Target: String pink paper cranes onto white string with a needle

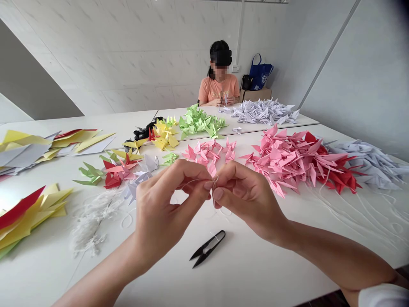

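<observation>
White thread (214,199) is pinched between two bare hands at the centre, held up over a white desk (153,277). The left hand (169,209) has its thumb and index fingers together, clamped on the thread; the right hand (251,200) meets it, its fingers also closed on the thread, which makes a small loop between them. Just beyond the fingertips lies a loose group of pink paper birds (206,150); whether any bird is tied to the thread cannot be told. Below the hands, black snips (202,259) lie on the desk, blades pointing to the lower left.

To the right is a big heap of pink birds (287,157), with red birds (343,179) against it, pale birds (373,166) beyond and loose strings (354,204) in front. Farther back are a green heap (201,121) and a white heap (265,111). On the left are a tangle of white string (92,221), mixed-colour birds (116,175) and stacks of coloured paper (35,213). Across the desk sits another person (220,88) in an orange T-shirt, near a blue bag (260,76)
</observation>
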The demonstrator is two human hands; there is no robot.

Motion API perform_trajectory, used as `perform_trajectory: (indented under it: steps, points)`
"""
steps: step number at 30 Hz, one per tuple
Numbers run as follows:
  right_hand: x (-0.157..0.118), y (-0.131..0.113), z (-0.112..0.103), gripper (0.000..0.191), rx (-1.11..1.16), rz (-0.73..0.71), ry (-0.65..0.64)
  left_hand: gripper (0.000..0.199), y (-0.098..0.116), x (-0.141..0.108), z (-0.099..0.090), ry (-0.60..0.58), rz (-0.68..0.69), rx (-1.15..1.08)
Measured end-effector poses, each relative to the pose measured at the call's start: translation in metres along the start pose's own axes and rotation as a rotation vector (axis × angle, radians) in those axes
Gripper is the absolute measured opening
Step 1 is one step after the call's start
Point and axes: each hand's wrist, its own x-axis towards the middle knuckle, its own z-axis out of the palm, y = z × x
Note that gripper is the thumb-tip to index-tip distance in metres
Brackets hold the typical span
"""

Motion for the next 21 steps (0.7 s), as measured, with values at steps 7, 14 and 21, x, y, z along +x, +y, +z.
perform_trajectory:
  steps: [7, 14, 21]
  points:
    - [0.0, -0.0006, 0.0, 0.018, -0.013, 0.012, 0.013, 0.018, -0.0006, 0.0016, -0.0002, -0.005, 0.022, -0.011]
    - [0.0011, -0.0002, 0.0001, 0.02, -0.037, 0.012, 0.016, 0.017, 0.0004, 0.0023, -0.0003, -0.002, 0.023, 0.001]
    - [0.001, 0.0001, 0.0001, 0.019, -0.025, 0.012, 0.01, 0.016, 0.003, 0.0018, 0.0003, 0.005, 0.0, -0.001]
